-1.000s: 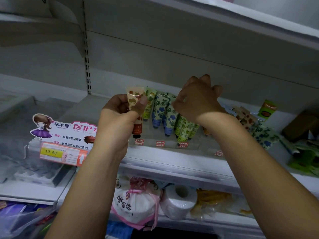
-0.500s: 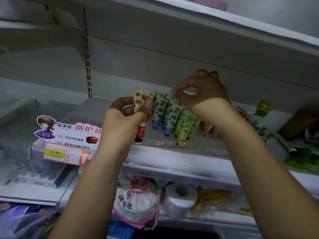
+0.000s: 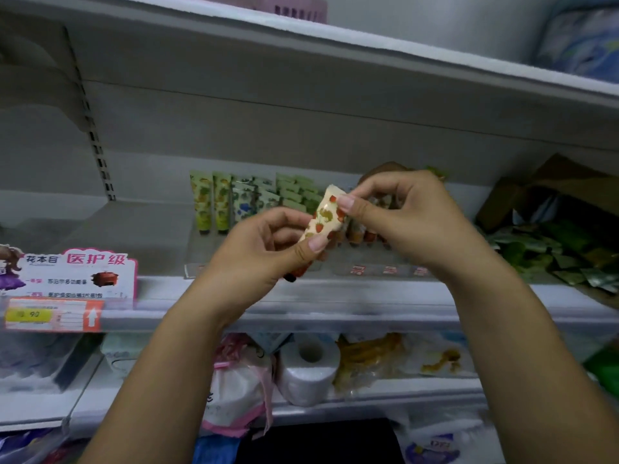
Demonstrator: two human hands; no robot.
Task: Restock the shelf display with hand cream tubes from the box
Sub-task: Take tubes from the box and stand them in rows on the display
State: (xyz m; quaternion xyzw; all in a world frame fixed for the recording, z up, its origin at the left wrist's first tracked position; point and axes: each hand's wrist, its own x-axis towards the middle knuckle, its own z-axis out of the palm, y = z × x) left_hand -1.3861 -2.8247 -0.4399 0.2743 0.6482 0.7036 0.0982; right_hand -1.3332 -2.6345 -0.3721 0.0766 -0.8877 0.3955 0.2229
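Note:
My left hand [image 3: 261, 252] grips a cream-coloured hand cream tube [image 3: 324, 218] printed with red strawberries, tilted with its dark cap down by my palm. My right hand [image 3: 405, 219] pinches the tube's flat top end between thumb and fingers. Both hands hover in front of the clear display tray [image 3: 201, 262] on the middle shelf. Upright tubes stand in it: yellow-green ones [image 3: 211, 202] at the left, blue-flowered ones [image 3: 248, 200] beside them, pale green ones [image 3: 298, 192] further right. More tubes are partly hidden behind my hands.
An open brown cardboard box [image 3: 549, 192] with green packets [image 3: 552, 252] spilling out lies at the right of the shelf. A pink sign [image 3: 77, 272] and price tag [image 3: 50, 314] hang at the left edge. Below sit a toilet roll [image 3: 310, 370] and bagged goods [image 3: 237, 393].
My right hand left the standing tubes and came onto the top of the strawberry tube. My left hand carried that tube right and tilted it. The view shifted left.

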